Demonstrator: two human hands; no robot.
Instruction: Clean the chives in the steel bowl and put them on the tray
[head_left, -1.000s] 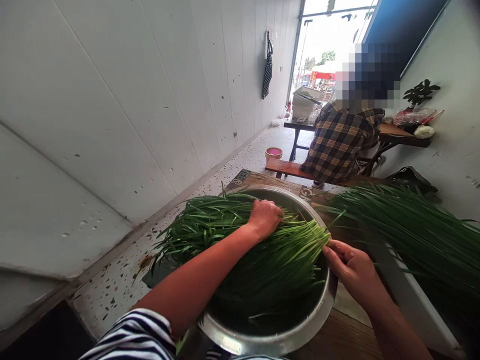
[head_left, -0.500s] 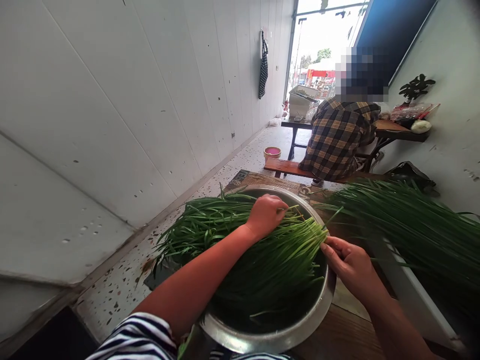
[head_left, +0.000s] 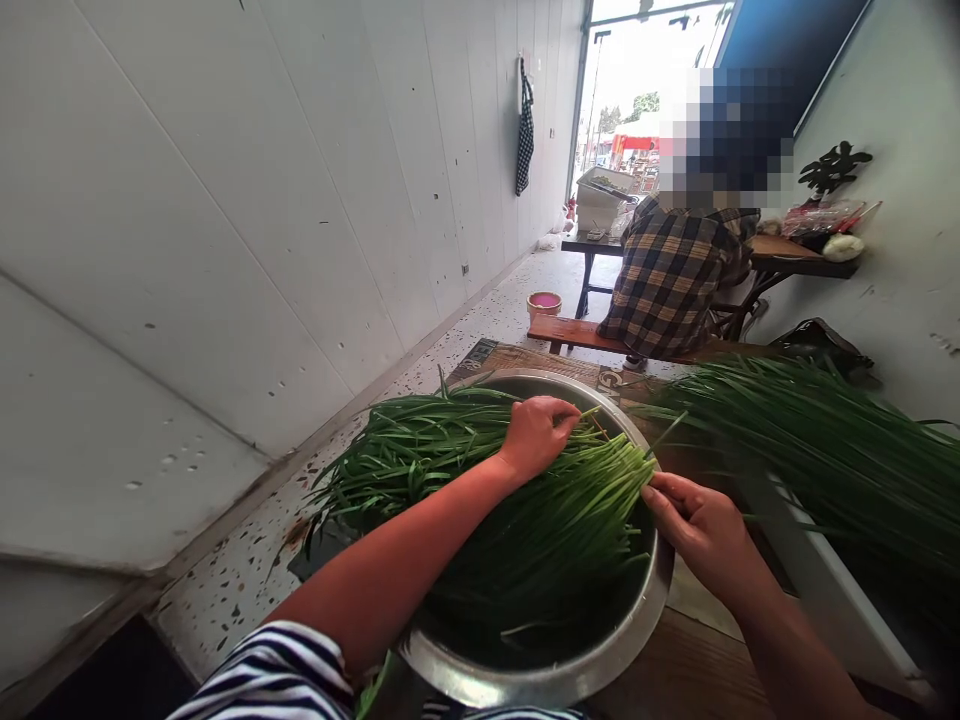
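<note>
A wide metal basin stands in front of me, heaped with green garlic chives. Their pale cut ends point right and the dark leaves spill over the basin's left side. My left hand is over the heap, thumb and fingers pinched on a chive stalk whose light tip sticks out beyond them. At the right rim, my right hand has thumb and forefinger closed at the ends of the stalks; what exactly lies between those fingertips is hard to make out.
Another large pile of chives lies at the right, over a white box. Beyond sits a person in a plaid shirt on a wooden bench, at a table. A bucket stands on the floor near the left wall.
My left hand has shifted very slightly to the right and down. My right hand and the chives look nearly the same. The seated person's head has moved a little.
</note>
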